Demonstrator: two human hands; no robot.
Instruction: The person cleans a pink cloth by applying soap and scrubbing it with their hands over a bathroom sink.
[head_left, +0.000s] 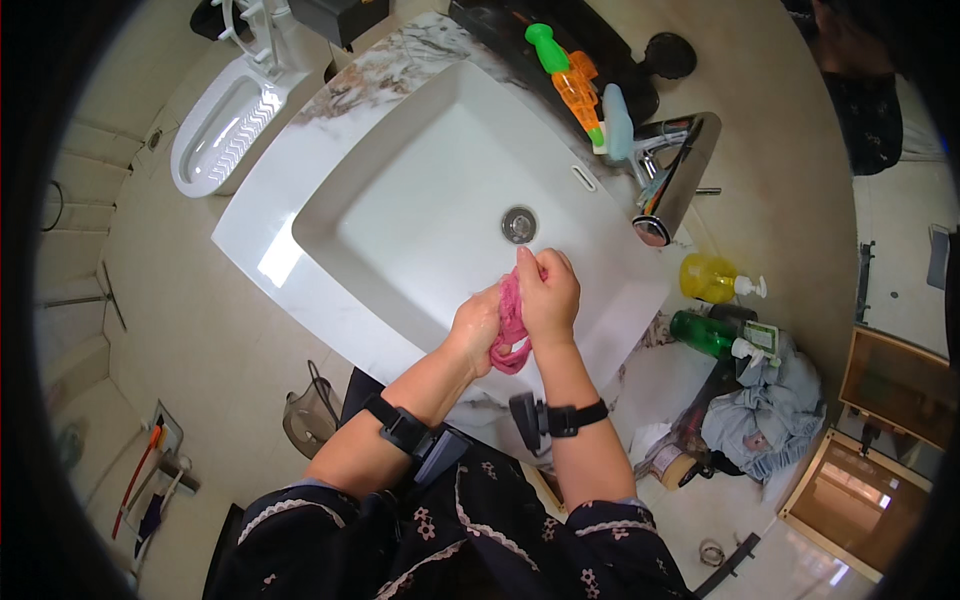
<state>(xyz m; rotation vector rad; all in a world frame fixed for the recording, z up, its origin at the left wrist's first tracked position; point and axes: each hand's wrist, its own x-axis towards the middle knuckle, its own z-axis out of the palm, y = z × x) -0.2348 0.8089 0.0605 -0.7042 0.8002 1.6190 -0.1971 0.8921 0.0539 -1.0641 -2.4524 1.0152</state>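
Note:
A pink cloth (512, 319), bunched and twisted, is gripped between my two hands over the near side of a white washbasin (405, 187). My left hand (478, 322) closes on its left side, and the skin looks wet. On the right, my right hand (551, 289) is a fist around the cloth's upper part. A loop of the cloth hangs below the fingers. Just beyond my hands lies the round metal drain (519, 224). The chrome faucet (675, 180) stands at the basin's right rim, and no water is seen running from it.
Behind the basin lie a green-and-orange toy water gun (574, 86) and a pale blue object (617, 120). Right of it are a yellow pump bottle (709, 277), a green pump bottle (703, 334) and crumpled grey-blue fabric (772, 412). A white slipper-shaped basin (229, 127) is at upper left.

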